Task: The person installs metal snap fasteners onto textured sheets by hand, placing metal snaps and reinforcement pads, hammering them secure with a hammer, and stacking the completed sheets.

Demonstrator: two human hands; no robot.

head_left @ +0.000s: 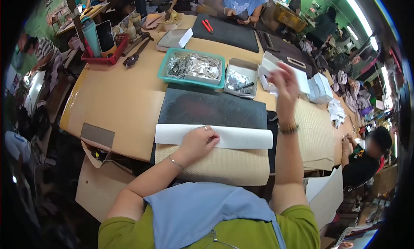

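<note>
While your left hand (202, 142), loosely curled, presses the white strip (246, 138) at lower center over the woven sheet (215, 165), your right hand (285, 83) blurs at upper right; its grip is unclear.

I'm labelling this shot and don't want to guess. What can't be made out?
- Head view: whether the right hand holds anything; motion blur.
- Head view: what, if anything, the left hand pinches; its curled fingers hide it.
- Head view: part of the black mat; the white sheet covers it.
- Head view: exact contents of the box beside the green tray; too small, glare.
</note>
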